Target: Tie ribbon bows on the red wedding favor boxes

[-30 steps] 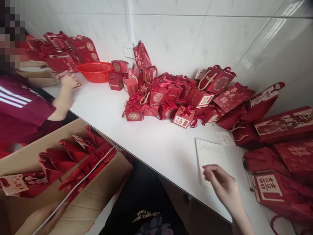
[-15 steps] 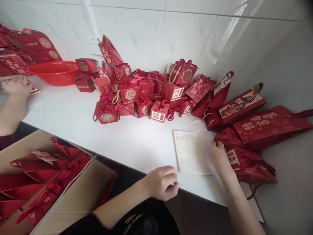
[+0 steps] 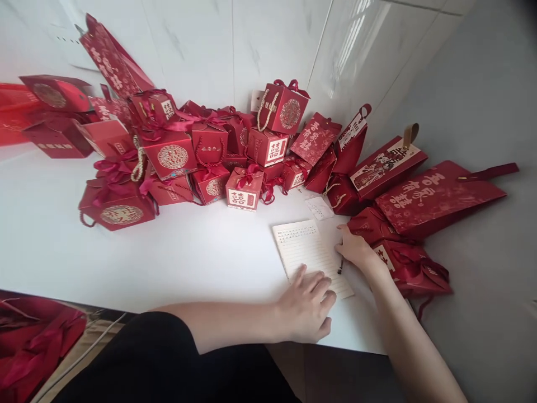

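Note:
An open lined notebook (image 3: 300, 246) with rows of handwriting at its top lies on the white table. My left hand (image 3: 308, 305) rests over the notebook's lower edge, fingers spread and slightly bent, holding nothing. At the notebook's right side, my right hand (image 3: 356, 249) has its fingers curled around a dark pen (image 3: 340, 267). Only one end of the pen shows below the hand; the rest is hidden. Just above the notebook is a small slip of paper (image 3: 319, 208) with writing.
Red gift boxes (image 3: 168, 157) with ribbons and cord handles are heaped along the tiled wall. Tall red gift bags (image 3: 440, 196) lean at the right, close to my right arm. A red plastic basket (image 3: 17, 115) sits far left. More red boxes (image 3: 37, 341) are below the table edge.
My left hand has moved from the table's front edge onto the notebook, and its fingers have spread. The right hand has shifted along the notebook's right side. The view has turned right.

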Demonstrator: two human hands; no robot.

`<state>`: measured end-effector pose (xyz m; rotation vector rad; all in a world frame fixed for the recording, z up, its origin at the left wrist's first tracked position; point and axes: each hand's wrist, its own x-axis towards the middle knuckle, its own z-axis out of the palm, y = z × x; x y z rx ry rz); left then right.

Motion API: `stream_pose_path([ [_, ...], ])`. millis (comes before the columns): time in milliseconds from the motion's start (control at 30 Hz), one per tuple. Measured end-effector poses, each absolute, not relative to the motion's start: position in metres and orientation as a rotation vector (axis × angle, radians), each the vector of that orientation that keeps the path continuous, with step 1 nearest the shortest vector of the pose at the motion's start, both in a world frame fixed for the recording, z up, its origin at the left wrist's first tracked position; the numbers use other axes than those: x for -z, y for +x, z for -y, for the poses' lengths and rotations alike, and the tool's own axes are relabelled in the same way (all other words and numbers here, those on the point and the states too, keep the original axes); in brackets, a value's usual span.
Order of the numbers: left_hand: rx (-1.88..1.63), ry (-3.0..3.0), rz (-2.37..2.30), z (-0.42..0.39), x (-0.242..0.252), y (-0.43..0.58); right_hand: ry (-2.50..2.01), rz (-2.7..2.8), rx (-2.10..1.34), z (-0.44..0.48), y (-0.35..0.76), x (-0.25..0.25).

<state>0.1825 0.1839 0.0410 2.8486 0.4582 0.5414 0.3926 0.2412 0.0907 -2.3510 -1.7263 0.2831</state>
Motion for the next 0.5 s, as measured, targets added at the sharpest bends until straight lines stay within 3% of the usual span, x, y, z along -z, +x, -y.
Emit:
stream_pose_path([
  [167, -0.494, 2.846, -0.498, -0.179, -0.048, 0.173, -2.028, 1.69, -0.772, -0.255, 0.366, -0.108],
  [267, -0.482, 2.864, -0.496, -0.178, -0.05, 0.171, -1.234, 1.197, -1.131, -0.262, 0.332, -0.094],
  [333, -0.496, 2.881, -0.496, -0.179, -0.051, 0.171, -0.977, 1.04, -1.235, -0.263, 0.313, -0.079],
  [500, -0.582, 2.92, -0.478, -0.18, -0.048, 0.174, -1.055, 0.967, -1.28, -0.26, 0.299, -0.06],
])
